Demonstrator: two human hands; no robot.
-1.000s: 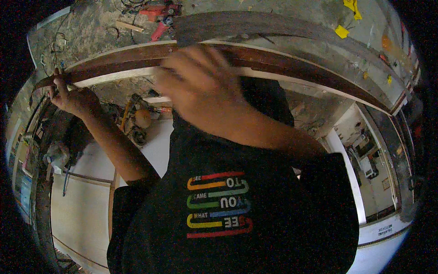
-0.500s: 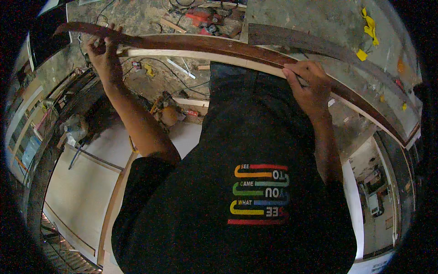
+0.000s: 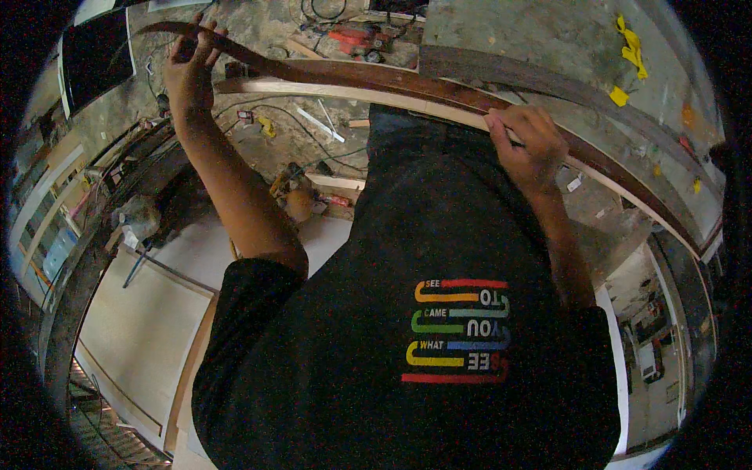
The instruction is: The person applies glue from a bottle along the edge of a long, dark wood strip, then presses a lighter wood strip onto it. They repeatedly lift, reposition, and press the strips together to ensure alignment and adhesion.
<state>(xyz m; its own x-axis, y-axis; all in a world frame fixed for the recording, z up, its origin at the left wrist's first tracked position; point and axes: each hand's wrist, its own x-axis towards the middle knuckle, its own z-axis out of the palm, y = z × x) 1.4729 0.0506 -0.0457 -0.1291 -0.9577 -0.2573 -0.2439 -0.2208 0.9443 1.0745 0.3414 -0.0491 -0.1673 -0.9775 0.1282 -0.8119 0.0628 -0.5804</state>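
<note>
A long, thin dark-brown strip [image 3: 368, 76], which looks like wood-grain edging, runs along a pale wooden batten [image 3: 384, 100] that crosses in front of me. Up at the far left, my left hand [image 3: 190, 82] has its fingers closed round the strip. There the strip's free end curls up and away, apart from the batten's end. My right hand [image 3: 529, 145] is closed over the batten farther right, thumb at its near edge and fingers by the strip. Whether it grips strip and batten together is partly hidden. Right of that hand, strip and batten continue toward the right rim.
A red power tool [image 3: 352, 41] lies on the floor beyond the batten among cables. Yellow scraps [image 3: 630, 51] lie far right. White strips [image 3: 319, 124] and a cable are on the floor left of my legs. Pale panels [image 3: 145, 329] stand at the lower left.
My left hand has moved right and slightly up, lifting the strip's free end so that it bends more and stands off the batten's left end. My right hand stays nearly in place.
</note>
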